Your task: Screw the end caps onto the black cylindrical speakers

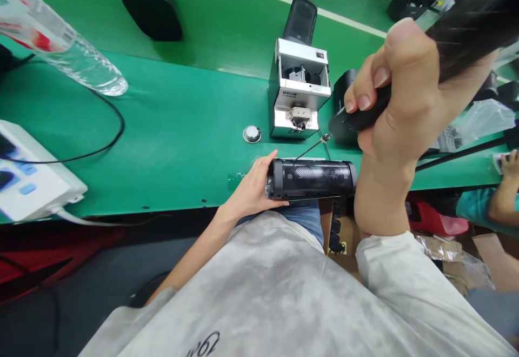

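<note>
Head view is showing the left hand [256, 185] gripping the left end of a long black speaker [314, 182], which is stretching rightward by the near edge of the green table [182, 151], while the farther, raised right hand [409, 86] is clutching a black tool [462, 32].

The speaker [324, 181] is a black, rounded bar with a dark grey cap at each end and pale perforated patches seen through its glossy face. It lies lengthwise from left to right at the table's [182, 146] near edge, its left end in the left hand [257, 181]. The driver [466, 30], black and partly blurred, slants down leftward through the right hand [409, 70], its metal tip near the speaker's far side; contact is unclear.
</note>
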